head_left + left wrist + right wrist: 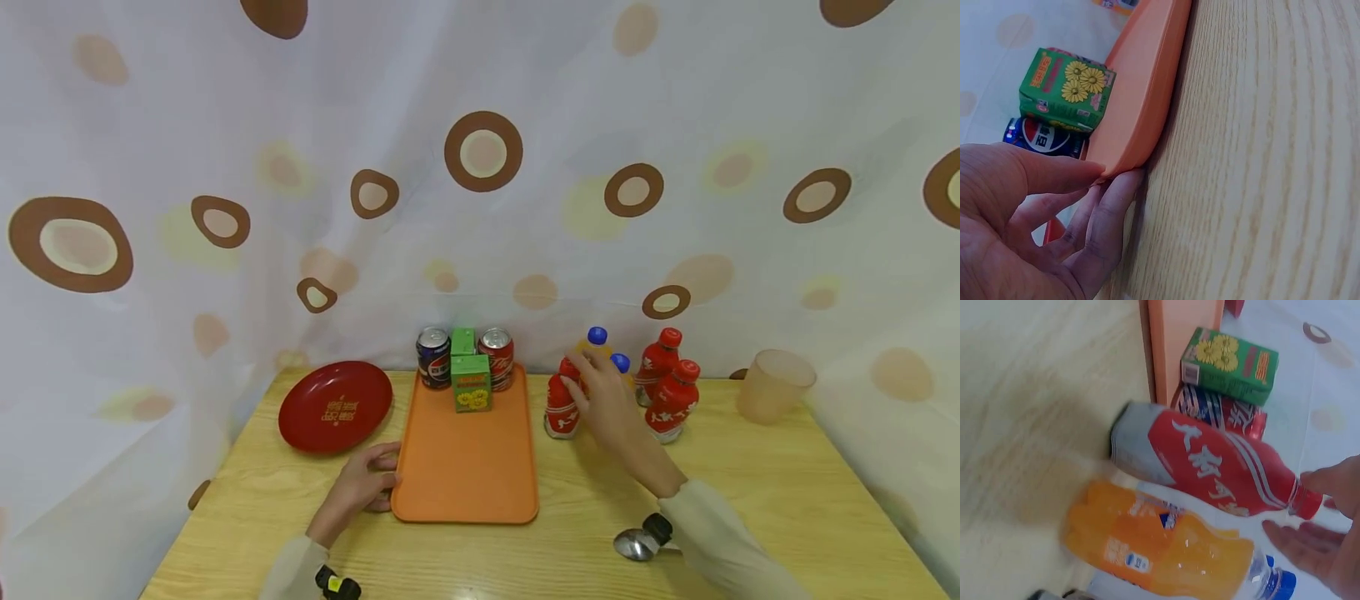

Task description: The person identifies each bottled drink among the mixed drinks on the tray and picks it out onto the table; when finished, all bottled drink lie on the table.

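An orange tray (465, 467) lies in the middle of the table. My left hand (365, 479) pinches its left rim, with the thumb on the edge and fingers against the side, as the left wrist view shows. A red-labelled cola bottle (1204, 459) with a red cap stands upright right of the tray. My right hand (609, 408) is at its cap, the thumb close to it and the fingers spread apart from the neck. Beside that bottle is an orange soda bottle (1160, 540) with a blue cap; another blue-capped bottle (596, 337) is partly hidden behind the hand.
At the tray's far end stand a green drink carton (471, 385), another behind it, a blue cola can (434, 358) and a red can (498, 358). A red plate (335, 407) lies left. Two red bottles (672, 402), a frosted cup (775, 386) and a spoon (636, 545) are right.
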Available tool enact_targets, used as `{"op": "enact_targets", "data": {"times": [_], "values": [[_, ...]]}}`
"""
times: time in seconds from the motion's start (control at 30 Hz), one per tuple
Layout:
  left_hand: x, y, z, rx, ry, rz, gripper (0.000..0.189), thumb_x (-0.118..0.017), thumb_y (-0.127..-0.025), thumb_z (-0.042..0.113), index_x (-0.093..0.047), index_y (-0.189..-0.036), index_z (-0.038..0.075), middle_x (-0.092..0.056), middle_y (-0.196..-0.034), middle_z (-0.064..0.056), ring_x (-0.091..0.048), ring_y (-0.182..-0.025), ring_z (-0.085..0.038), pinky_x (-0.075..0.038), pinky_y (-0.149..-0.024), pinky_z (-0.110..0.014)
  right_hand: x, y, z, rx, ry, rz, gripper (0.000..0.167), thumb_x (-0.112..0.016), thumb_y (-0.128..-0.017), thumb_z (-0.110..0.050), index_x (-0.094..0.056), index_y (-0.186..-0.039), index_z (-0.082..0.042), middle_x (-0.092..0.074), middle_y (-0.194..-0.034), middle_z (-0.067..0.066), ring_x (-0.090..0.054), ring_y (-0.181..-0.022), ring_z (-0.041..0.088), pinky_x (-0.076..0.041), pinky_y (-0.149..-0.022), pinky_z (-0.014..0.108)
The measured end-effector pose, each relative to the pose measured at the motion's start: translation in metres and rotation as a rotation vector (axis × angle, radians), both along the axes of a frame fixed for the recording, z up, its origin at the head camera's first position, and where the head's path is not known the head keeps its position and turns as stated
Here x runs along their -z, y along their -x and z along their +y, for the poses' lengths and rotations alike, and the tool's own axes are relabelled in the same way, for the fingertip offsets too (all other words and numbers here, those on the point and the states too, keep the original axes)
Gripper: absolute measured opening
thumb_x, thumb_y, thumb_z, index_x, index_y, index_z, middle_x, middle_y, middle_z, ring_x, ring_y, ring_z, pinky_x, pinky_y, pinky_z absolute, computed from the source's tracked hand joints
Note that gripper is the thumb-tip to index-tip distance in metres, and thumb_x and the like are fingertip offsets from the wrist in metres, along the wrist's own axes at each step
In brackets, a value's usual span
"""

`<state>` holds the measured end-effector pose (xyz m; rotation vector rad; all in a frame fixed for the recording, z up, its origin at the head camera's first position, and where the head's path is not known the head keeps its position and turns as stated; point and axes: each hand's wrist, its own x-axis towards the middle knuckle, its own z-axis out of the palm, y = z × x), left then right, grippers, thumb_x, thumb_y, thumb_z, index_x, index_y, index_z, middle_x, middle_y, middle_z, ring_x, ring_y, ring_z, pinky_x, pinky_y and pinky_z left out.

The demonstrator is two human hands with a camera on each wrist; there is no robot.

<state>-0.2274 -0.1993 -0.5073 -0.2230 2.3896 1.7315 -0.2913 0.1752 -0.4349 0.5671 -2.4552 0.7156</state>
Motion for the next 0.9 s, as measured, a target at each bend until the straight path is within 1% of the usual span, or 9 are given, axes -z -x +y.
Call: {"op": "enact_targets", "data": {"times": [0.1, 0.23, 0.4, 0.47, 0.53, 0.63, 0.73, 0.83, 0.9], "values": [[0.002, -0.003, -0.003, -0.006, -0.002, -0.003, 0.053, -0.068, -0.093, -0.007, -0.059, -0.145, -0.001, -0.066, -0.12, -0.023, -0.072, -0.08, -0.023, -0.062, -0.057, -0.041, 0.001, 0.004, -0.001, -0.061, -0.021, 0.079, 0.027, -0.076, -0.092, 0.002, -0.072, -0.118, 0.006, -0.065, -0.116, 0.025, -0.07, -0.099, 0.04, -0.064, -0.08, 0.05], [0.003, -0.005, -0.004, -0.02, 0.005, -0.008, 0.053, -0.068, -0.093, -0.007, -0.06, -0.145, -0.001, -0.067, -0.121, -0.023, -0.072, -0.081, -0.022, -0.062, -0.057, -0.041, -0.001, 0.007, -0.002, -0.094, -0.047, 0.087, 0.022, -0.077, -0.09, 0.004, -0.072, -0.112, 0.005, -0.065, -0.111, 0.021, -0.07, -0.095, 0.036, -0.064, -0.078, 0.047], [-0.001, 0.007, 0.001, -0.016, 0.026, 0.012, 0.052, -0.068, -0.093, -0.007, -0.06, -0.144, 0.0, -0.068, -0.12, -0.022, -0.072, -0.084, -0.024, -0.062, -0.058, -0.04, -0.011, 0.01, 0.0, -0.075, -0.103, 0.065, 0.017, -0.074, -0.093, 0.004, -0.07, -0.109, 0.003, -0.063, -0.106, 0.019, -0.067, -0.088, 0.033, -0.064, -0.074, 0.044], [-0.003, 0.013, 0.005, -0.003, 0.034, 0.024, 0.052, -0.068, -0.093, -0.007, -0.06, -0.144, -0.002, -0.068, -0.118, -0.023, -0.072, -0.086, -0.024, -0.063, -0.059, -0.04, -0.015, 0.012, 0.005, -0.069, -0.16, 0.064, 0.015, -0.074, -0.093, 0.003, -0.069, -0.108, 0.003, -0.061, -0.103, 0.017, -0.065, -0.083, 0.03, -0.063, -0.071, 0.042], [-0.005, 0.017, 0.011, 0.01, 0.041, 0.035, 0.051, -0.068, -0.093, -0.008, -0.06, -0.143, -0.003, -0.068, -0.116, -0.023, -0.072, -0.086, -0.024, -0.063, -0.059, -0.041, -0.021, 0.015, 0.013, -0.08, -0.23, 0.068, 0.017, -0.075, -0.093, 0.001, -0.068, -0.109, 0.002, -0.06, -0.102, 0.016, -0.064, -0.079, 0.028, -0.062, -0.068, 0.04], [-0.004, 0.02, 0.02, 0.028, 0.072, 0.052, 0.051, -0.068, -0.092, -0.008, -0.06, -0.142, -0.004, -0.069, -0.113, -0.022, -0.072, -0.084, -0.023, -0.063, -0.059, -0.04, -0.03, 0.02, 0.028, -0.132, -0.317, 0.064, 0.025, -0.077, -0.093, -0.002, -0.066, -0.115, 0.0, -0.061, -0.106, 0.017, -0.065, -0.082, 0.03, -0.063, -0.068, 0.04], [-0.005, 0.02, 0.024, 0.034, 0.132, 0.081, 0.051, -0.067, -0.092, -0.006, -0.061, -0.143, -0.003, -0.071, -0.108, -0.018, -0.071, -0.079, -0.02, -0.063, -0.057, -0.037, -0.04, 0.024, 0.043, -0.183, -0.332, 0.057, 0.035, -0.078, -0.093, -0.004, -0.066, -0.126, 0.0, -0.064, -0.112, 0.02, -0.066, -0.087, 0.032, -0.063, -0.069, 0.041], [-0.014, 0.019, 0.021, 0.042, 0.158, 0.101, 0.05, -0.063, -0.095, -0.003, -0.059, -0.145, -0.002, -0.072, -0.107, -0.018, -0.071, -0.075, -0.022, -0.062, -0.058, -0.036, -0.051, 0.025, 0.055, -0.195, -0.323, 0.095, 0.04, -0.078, -0.093, -0.005, -0.066, -0.13, 0.001, -0.065, -0.113, 0.022, -0.067, -0.085, 0.033, -0.063, -0.067, 0.042], [-0.027, 0.02, 0.016, 0.063, 0.181, 0.128, 0.049, -0.062, -0.097, -0.001, -0.057, -0.146, -0.002, -0.072, -0.112, -0.022, -0.072, -0.077, -0.025, -0.063, -0.059, -0.038, -0.061, 0.025, 0.062, -0.191, -0.312, 0.139, 0.04, -0.078, -0.091, -0.003, -0.067, -0.13, 0.003, -0.065, -0.112, 0.023, -0.067, -0.085, 0.034, -0.063, -0.067, 0.042]]}}
